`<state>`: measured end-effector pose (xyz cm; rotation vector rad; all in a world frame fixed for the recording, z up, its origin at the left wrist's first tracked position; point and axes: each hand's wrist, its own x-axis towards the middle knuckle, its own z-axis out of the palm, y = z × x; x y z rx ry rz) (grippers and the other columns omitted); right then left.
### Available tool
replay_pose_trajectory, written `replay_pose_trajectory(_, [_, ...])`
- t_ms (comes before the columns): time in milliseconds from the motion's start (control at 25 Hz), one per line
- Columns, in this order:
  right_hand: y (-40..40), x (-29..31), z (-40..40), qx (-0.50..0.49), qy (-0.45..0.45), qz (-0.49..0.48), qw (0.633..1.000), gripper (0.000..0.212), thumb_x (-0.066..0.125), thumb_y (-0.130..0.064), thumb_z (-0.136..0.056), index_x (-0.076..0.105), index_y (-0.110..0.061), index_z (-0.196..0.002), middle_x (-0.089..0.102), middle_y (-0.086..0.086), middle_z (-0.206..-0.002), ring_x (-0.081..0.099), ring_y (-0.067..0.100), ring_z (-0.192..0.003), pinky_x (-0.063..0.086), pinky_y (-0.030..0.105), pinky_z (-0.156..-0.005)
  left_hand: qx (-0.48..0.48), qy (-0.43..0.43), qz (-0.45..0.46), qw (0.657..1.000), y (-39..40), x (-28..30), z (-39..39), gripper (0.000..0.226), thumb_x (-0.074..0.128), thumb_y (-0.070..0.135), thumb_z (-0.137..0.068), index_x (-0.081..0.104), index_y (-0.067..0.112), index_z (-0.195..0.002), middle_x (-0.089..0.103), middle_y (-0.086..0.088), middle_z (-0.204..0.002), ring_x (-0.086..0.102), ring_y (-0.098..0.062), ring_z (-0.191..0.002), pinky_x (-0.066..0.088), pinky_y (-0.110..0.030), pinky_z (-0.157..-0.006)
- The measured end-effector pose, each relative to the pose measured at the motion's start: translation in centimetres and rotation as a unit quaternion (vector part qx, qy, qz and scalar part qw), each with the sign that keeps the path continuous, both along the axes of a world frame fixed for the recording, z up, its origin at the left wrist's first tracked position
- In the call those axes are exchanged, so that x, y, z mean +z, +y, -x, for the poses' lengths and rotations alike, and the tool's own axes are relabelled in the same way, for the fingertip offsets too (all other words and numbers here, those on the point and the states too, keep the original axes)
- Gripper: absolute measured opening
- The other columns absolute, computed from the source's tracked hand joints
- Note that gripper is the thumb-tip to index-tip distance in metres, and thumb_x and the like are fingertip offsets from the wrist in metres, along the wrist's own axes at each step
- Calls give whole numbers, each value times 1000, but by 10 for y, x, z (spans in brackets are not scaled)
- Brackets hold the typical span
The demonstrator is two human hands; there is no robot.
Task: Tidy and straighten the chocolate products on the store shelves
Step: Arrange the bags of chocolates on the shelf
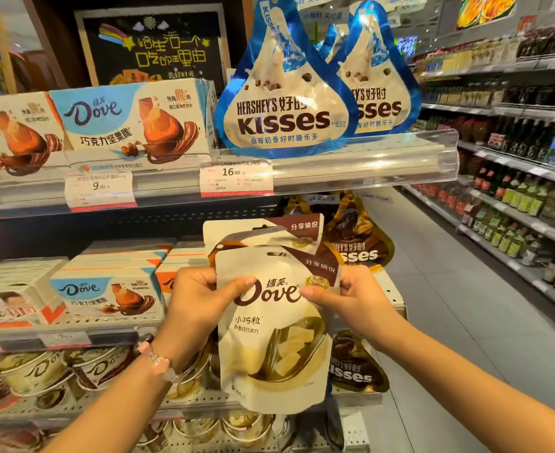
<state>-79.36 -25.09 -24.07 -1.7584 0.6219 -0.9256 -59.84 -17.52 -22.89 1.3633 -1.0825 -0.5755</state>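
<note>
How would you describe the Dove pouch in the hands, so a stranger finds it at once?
Look below the blue Kisses bags on the upper shelf. Both hands, left hand and right hand, pinch a cream Dove pouch. Unlike the identical pouch behind, it hangs off the shelf.

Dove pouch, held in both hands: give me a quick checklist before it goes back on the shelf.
1. Both hands grip: left hand and right hand pinch the Dove pouch at its upper edges: ok.
2. Label faces out, upright: ok.
3. Pouch undamaged: cannot tell.
4. Matching pouch behind marks the slot: ok.
5. Room in front of it: cannot tell.
6. Brown Kisses bags on the right stay clear: ok.
</note>
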Motion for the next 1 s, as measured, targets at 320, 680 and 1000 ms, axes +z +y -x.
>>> replay_pose_trajectory(320, [-10,-8,1,-33,-101,-123,987,12,46,-17,-95,58,-13,-93,65,-6,-59,61,13,-54,48,18,-45,-59,-5,-1,998,-1,-2,-1,15,62,1,-80,69,13,-84,74,9,-77,70,-7,-77,52,-15,-59])
replay_pose_trajectory(680, [-40,1,-2,-72,127,200,969,12,70,-12,-80,66,-15,-69,59,-6,-78,55,-1,-74,43,13,-65,-92,-7,-21,995,-4,2,-11,18,63,1,-78,70,13,-88,74,0,-87,71,-15,-84,56,-22,-65])
replay_pose_trajectory(1000, [-88,-2,31,-191,58,143,969,15,55,-14,-91,60,-12,-78,62,5,-75,59,17,-70,48,27,-55,39,6,-27,999,15,14,-46,7,62,3,-78,66,4,-84,73,2,-74,69,-7,-68,50,-14,-49])
